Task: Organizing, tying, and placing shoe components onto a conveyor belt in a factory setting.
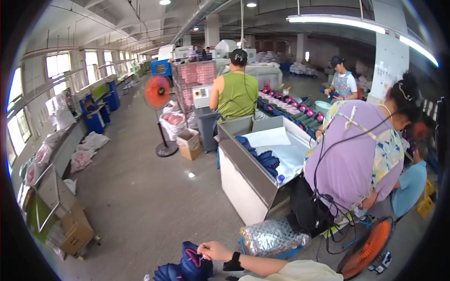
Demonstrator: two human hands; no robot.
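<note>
My right hand (214,251) comes in from the lower right, with a black band on its wrist. Its fingers are pinched together around a small thin pale thing (202,257), whose kind I cannot make out. The fingertips are at a navy blue padded fabric piece (200,270) with a looped pink trim (191,256), which looks like a shoe upper. More navy ribbed pieces (167,272) lie against it on the left, cut off by the lower edge. My left hand is out of sight.
A silver-wrapped bundle (274,237) lies beyond my forearm. An orange-bladed fan (368,248) stands close on the right. A person in a purple apron (349,154) bends beside a metal-sided bin (248,187) holding navy pieces. Another fan (157,91) and a carton (189,144) stand farther off.
</note>
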